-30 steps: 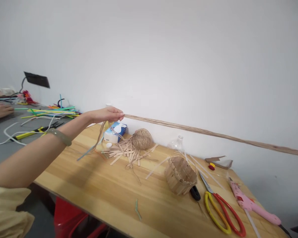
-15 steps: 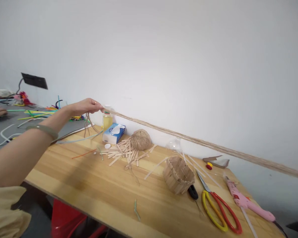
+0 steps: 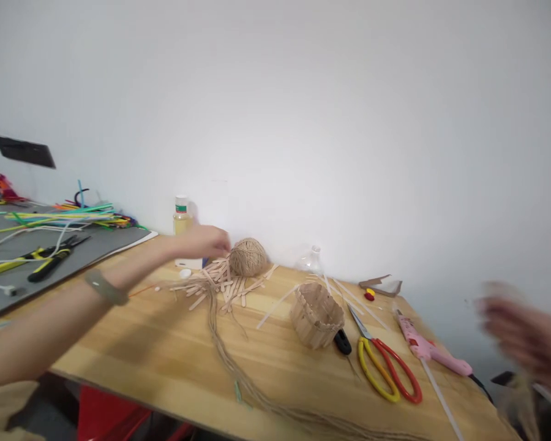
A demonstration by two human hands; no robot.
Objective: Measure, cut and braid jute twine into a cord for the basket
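wooden table (image 3: pixel 156 343) | twine strands (image 3: pixel 275 405) slack | left hand (image 3: pixel 206 241) near twine ball (image 3: pixel 248 257)

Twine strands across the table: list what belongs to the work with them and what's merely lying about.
Likely belongs:
twine strands
twine ball, same-looking material
left hand, near the ball
right hand, blurred

Apparently lying about:
scissors
pink glue gun
basket
pliers
pipe cleaners
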